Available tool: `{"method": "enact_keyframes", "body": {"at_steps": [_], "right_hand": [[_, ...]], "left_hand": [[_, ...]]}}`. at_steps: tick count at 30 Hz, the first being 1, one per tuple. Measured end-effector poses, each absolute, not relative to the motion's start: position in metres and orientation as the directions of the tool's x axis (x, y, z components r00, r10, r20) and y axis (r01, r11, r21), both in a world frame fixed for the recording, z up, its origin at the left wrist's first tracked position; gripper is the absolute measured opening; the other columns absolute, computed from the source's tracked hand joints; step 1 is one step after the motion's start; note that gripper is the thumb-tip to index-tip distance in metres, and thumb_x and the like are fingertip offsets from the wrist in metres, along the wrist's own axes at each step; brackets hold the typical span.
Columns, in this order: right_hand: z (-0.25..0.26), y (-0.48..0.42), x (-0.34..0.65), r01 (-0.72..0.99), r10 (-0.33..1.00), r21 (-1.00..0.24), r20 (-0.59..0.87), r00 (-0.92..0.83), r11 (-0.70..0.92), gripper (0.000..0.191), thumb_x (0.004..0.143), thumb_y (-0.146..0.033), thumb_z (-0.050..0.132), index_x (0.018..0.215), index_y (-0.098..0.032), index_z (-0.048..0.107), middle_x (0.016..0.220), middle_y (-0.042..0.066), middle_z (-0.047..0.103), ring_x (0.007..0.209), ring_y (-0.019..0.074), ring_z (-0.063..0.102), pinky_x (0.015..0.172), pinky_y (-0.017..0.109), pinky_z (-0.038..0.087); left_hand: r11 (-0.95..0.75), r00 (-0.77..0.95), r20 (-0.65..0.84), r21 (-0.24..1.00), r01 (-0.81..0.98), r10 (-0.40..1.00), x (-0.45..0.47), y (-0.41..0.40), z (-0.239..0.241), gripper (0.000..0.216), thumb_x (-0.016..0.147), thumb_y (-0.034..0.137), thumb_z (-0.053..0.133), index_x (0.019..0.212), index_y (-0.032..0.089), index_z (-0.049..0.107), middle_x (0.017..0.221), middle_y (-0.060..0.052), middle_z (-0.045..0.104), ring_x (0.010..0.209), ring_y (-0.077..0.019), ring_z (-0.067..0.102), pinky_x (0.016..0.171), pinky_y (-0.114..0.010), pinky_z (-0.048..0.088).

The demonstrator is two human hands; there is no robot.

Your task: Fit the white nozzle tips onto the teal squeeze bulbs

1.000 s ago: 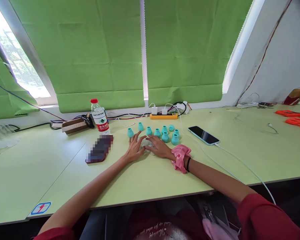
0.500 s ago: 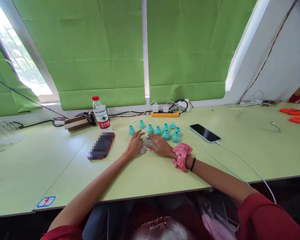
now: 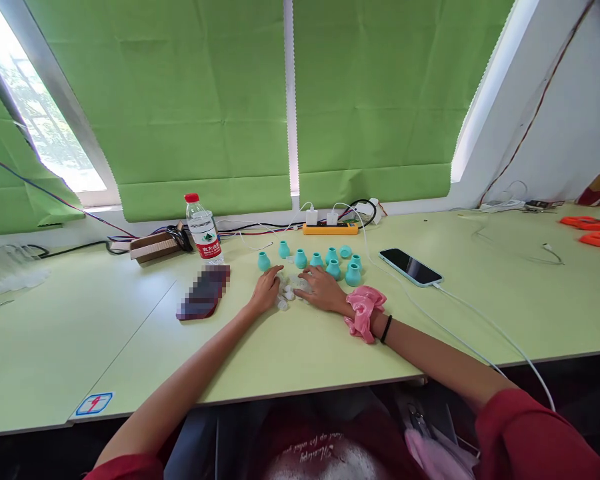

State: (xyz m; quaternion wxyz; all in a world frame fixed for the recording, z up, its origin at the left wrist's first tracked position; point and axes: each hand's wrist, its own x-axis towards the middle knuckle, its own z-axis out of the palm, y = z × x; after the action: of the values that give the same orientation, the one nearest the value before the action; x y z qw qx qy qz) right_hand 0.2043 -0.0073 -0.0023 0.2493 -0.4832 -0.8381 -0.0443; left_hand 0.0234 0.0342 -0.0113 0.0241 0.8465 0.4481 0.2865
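Several small translucent white pieces (image 3: pixel 289 293) lie in a loose cluster on the pale green table. On their left side rests my left hand (image 3: pixel 265 292), fingers stretched forward and beside the pieces. My right hand (image 3: pixel 324 291) covers the right side of the cluster, fingers apart and touching or just above it; part of the pieces is hidden there. Neither hand visibly grips anything. Just beyond the hands stand several turquoise vase-shaped pieces (image 3: pixel 333 269) with open necks. One turquoise piece (image 3: pixel 345 252) at the back lies tipped over.
A water bottle (image 3: pixel 204 233) and a blurred dark item (image 3: pixel 203 293) are to the left. Behind the turquoise pieces lies an orange power strip (image 3: pixel 330 229) with chargers. At right, a phone (image 3: pixel 411 267) is attached to a white cable (image 3: pixel 495 333). A cardboard box (image 3: pixel 155 247) sits farther left.
My hands have drawn slightly apart, the left moving a little leftward. More of the white pieces now shows between them. The turquoise pieces stay where they were.
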Motion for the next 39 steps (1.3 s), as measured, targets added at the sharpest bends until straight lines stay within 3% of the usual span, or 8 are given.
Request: {"method": "enact_keyframes", "body": {"at_steps": [6,14,20,26,33,39], "right_hand": [[-0.002,-0.008,0.205,0.792,0.758,-0.142,0.429,-0.492,0.594,0.051,0.079,-0.050,0.041,0.119,-0.019,0.042,0.118,0.009,0.045,0.109,0.0231,0.038,0.090,0.038,0.032],[-0.005,-0.009,0.202,0.805,0.777,-0.129,0.388,-0.496,0.578,0.058,0.078,-0.057,0.036,0.122,-0.020,0.039,0.126,0.010,0.040,0.108,0.0294,0.041,0.084,0.045,0.035],[-0.004,-0.005,0.206,0.826,0.790,-0.161,0.434,-0.432,0.540,0.042,0.086,-0.045,0.028,0.113,-0.018,0.047,0.118,0.010,0.047,0.111,0.0230,0.039,0.089,0.039,0.033],[-0.006,-0.003,0.208,0.782,0.766,-0.154,0.385,-0.515,0.604,0.064,0.070,-0.061,0.047,0.120,-0.022,0.041,0.126,0.009,0.039,0.111,0.0276,0.038,0.088,0.042,0.032],[-0.007,-0.003,0.206,0.780,0.768,-0.211,0.446,-0.460,0.590,0.038,0.073,-0.040,0.054,0.103,-0.017,0.054,0.109,0.009,0.048,0.098,0.0226,0.046,0.079,0.033,0.041],[-0.006,-0.004,0.205,0.776,0.764,-0.279,0.533,-0.365,0.565,0.025,0.079,-0.034,0.047,0.094,-0.015,0.054,0.105,0.010,0.048,0.091,0.0221,0.050,0.077,0.031,0.043]], "left_hand": [[-0.630,0.515,0.390,0.274,0.726,0.763,0.026,0.028,-0.011,0.040,0.088,0.025,0.019,0.123,0.017,0.035,0.131,-0.009,0.037,0.122,-0.0176,0.031,0.100,-0.042,0.024],[-0.628,0.556,0.314,0.215,0.748,0.769,0.027,0.017,-0.007,0.046,0.088,0.039,0.020,0.130,0.023,0.024,0.141,-0.007,0.010,0.128,-0.0287,0.001,0.095,-0.058,0.013],[-0.666,0.605,0.297,0.182,0.723,0.739,0.027,0.017,-0.007,0.043,0.089,0.032,0.014,0.130,0.023,0.022,0.135,-0.006,0.030,0.126,-0.0196,0.020,0.098,-0.052,0.015],[-0.668,0.601,0.323,0.158,0.727,0.731,0.026,0.016,-0.003,0.040,0.088,0.033,0.018,0.122,0.022,0.037,0.124,-0.007,0.045,0.116,-0.0201,0.034,0.097,-0.048,0.018],[-0.733,0.680,0.294,0.125,0.669,0.671,0.026,0.007,0.007,0.050,0.078,0.051,0.037,0.122,0.026,0.037,0.123,-0.005,0.045,0.114,-0.0239,0.036,0.096,-0.048,0.019],[-0.708,0.634,0.356,0.130,0.694,0.687,0.029,0.010,0.003,0.033,0.086,0.034,0.029,0.110,0.022,0.047,0.114,-0.005,0.052,0.108,-0.0214,0.041,0.095,-0.047,0.021]]}}
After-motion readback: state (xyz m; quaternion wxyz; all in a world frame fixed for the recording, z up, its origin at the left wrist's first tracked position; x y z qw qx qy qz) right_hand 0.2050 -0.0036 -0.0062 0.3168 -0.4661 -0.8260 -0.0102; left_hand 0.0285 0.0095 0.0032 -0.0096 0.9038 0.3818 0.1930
